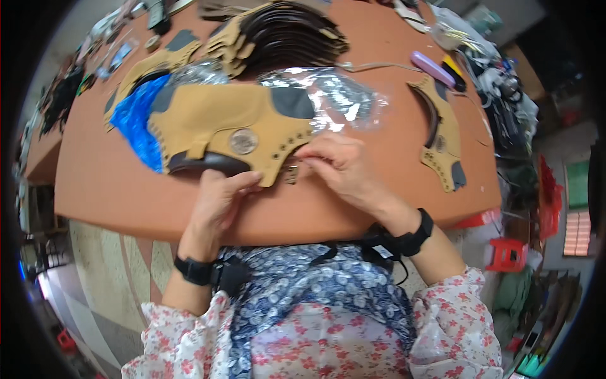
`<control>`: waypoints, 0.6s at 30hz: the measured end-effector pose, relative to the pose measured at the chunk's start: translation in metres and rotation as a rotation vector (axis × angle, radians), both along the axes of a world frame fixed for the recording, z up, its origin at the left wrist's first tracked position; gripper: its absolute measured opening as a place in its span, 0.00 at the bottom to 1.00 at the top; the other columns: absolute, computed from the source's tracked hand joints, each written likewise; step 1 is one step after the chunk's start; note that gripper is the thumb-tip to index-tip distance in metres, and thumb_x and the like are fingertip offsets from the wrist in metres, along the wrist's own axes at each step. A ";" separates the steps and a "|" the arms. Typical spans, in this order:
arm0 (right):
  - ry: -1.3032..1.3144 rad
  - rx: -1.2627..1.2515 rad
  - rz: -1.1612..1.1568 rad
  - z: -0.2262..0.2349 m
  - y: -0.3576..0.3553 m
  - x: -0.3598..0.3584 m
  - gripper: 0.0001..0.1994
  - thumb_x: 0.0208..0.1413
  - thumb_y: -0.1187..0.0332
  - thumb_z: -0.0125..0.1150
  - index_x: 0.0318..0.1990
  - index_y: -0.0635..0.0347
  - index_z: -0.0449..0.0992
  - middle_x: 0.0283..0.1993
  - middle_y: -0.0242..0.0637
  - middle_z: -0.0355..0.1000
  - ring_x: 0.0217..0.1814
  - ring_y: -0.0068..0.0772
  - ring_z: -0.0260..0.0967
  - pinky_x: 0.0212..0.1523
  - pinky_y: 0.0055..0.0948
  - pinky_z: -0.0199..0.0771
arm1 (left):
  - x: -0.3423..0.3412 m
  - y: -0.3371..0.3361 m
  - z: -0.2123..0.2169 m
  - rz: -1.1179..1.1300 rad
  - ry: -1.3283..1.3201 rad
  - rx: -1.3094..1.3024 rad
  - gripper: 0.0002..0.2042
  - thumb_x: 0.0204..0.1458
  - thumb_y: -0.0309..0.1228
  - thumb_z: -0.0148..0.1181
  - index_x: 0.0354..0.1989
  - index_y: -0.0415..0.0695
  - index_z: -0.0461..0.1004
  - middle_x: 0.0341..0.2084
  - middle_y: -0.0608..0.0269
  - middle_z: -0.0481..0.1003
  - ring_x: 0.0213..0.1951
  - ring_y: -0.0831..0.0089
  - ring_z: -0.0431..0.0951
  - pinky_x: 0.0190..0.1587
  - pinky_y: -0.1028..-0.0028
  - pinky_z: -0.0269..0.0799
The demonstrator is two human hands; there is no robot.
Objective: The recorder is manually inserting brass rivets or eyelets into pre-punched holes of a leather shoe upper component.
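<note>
A tan shoe upper [208, 110] with grey end patches, a round emblem and rows of dark eyelet holes lies in front of me. My left hand [218, 196] grips its near edge, thumb on top by the lower row of holes, fingers underneath. At the right-hand row of holes, my right hand [341, 167] is closed in a pinch. What sits between its fingertips is too small to make out. Just below them is a small brass-coloured metal piece [291, 175]; whether it is attached to the upper I cannot tell.
Behind the upper lie a blue plastic bag [136, 123], a clear plastic bag [344, 95] and a stack of similar uppers [284, 38]. Another upper [442, 136] rests at the right, near a purple-handled tool [433, 69] and a yellow-and-black one [454, 72]. A red stool [507, 254] stands beyond the table.
</note>
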State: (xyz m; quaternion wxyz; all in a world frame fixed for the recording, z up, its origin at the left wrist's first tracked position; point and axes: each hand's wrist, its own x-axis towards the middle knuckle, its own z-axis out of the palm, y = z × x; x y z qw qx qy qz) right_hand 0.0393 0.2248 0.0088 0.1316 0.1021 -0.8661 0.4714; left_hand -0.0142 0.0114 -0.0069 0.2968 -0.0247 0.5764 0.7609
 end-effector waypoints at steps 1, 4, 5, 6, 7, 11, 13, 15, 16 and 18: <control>-0.003 0.027 0.006 0.000 -0.002 -0.001 0.04 0.48 0.75 0.57 0.32 0.63 0.75 0.30 0.42 0.71 0.30 0.41 0.71 0.33 0.31 0.70 | -0.002 0.001 -0.003 -0.023 -0.025 0.006 0.08 0.42 0.19 0.61 0.33 0.31 0.74 0.28 0.58 0.76 0.29 0.74 0.76 0.30 0.78 0.72; -0.024 0.097 0.029 0.007 -0.009 -0.005 0.03 0.48 0.75 0.57 0.31 0.63 0.74 0.28 0.41 0.71 0.30 0.41 0.71 0.33 0.31 0.70 | -0.002 0.003 -0.002 -0.070 -0.023 0.039 0.11 0.42 0.18 0.61 0.37 0.32 0.73 0.31 0.57 0.76 0.30 0.72 0.77 0.32 0.77 0.74; -0.042 0.099 0.035 0.009 -0.013 -0.006 0.03 0.48 0.75 0.57 0.30 0.63 0.74 0.28 0.41 0.71 0.30 0.41 0.71 0.32 0.31 0.70 | -0.002 0.003 -0.002 -0.067 -0.024 0.056 0.13 0.42 0.18 0.62 0.39 0.32 0.72 0.32 0.57 0.76 0.31 0.71 0.78 0.33 0.76 0.74; -0.060 0.102 0.040 0.009 -0.018 -0.009 0.03 0.47 0.75 0.58 0.30 0.63 0.74 0.27 0.41 0.71 0.31 0.41 0.71 0.32 0.31 0.70 | -0.003 -0.001 -0.001 -0.072 -0.027 0.078 0.15 0.42 0.18 0.62 0.41 0.34 0.71 0.32 0.57 0.76 0.31 0.71 0.78 0.34 0.75 0.75; -0.036 0.135 0.058 0.008 -0.018 -0.011 0.03 0.47 0.75 0.58 0.30 0.63 0.74 0.27 0.41 0.71 0.31 0.41 0.71 0.32 0.32 0.70 | -0.002 -0.001 -0.001 -0.074 -0.030 0.081 0.15 0.42 0.18 0.62 0.41 0.34 0.71 0.33 0.57 0.76 0.31 0.71 0.78 0.34 0.75 0.75; -0.010 0.189 0.115 0.009 -0.018 -0.018 0.03 0.47 0.75 0.59 0.29 0.63 0.74 0.28 0.41 0.71 0.32 0.42 0.70 0.32 0.33 0.70 | -0.003 -0.002 -0.002 -0.092 -0.033 0.090 0.14 0.42 0.18 0.62 0.40 0.34 0.71 0.32 0.57 0.76 0.31 0.71 0.78 0.34 0.75 0.75; -0.013 0.189 0.153 0.010 -0.019 -0.020 0.03 0.46 0.75 0.59 0.30 0.63 0.74 0.28 0.42 0.71 0.32 0.43 0.70 0.32 0.33 0.69 | -0.003 -0.001 -0.002 -0.108 -0.027 0.084 0.14 0.42 0.18 0.62 0.39 0.34 0.71 0.31 0.58 0.76 0.30 0.72 0.77 0.34 0.75 0.75; 0.003 0.198 0.203 0.009 -0.020 -0.021 0.03 0.46 0.75 0.58 0.30 0.62 0.74 0.28 0.42 0.70 0.32 0.43 0.70 0.33 0.33 0.69 | -0.005 -0.001 -0.003 -0.119 -0.026 0.057 0.13 0.42 0.18 0.62 0.38 0.34 0.72 0.29 0.59 0.76 0.29 0.72 0.77 0.33 0.76 0.75; 0.012 0.223 0.220 0.011 -0.021 -0.022 0.03 0.46 0.76 0.58 0.30 0.62 0.74 0.28 0.42 0.70 0.32 0.43 0.70 0.33 0.33 0.69 | -0.005 -0.001 -0.002 -0.126 -0.024 0.043 0.12 0.42 0.18 0.62 0.37 0.34 0.72 0.29 0.60 0.76 0.29 0.73 0.77 0.33 0.76 0.74; 0.029 0.274 0.255 0.016 -0.024 -0.023 0.03 0.46 0.76 0.58 0.30 0.62 0.74 0.29 0.41 0.70 0.33 0.43 0.69 0.33 0.33 0.69 | -0.004 -0.001 -0.002 -0.118 -0.006 0.050 0.11 0.41 0.19 0.61 0.36 0.34 0.72 0.28 0.60 0.75 0.28 0.74 0.76 0.32 0.77 0.74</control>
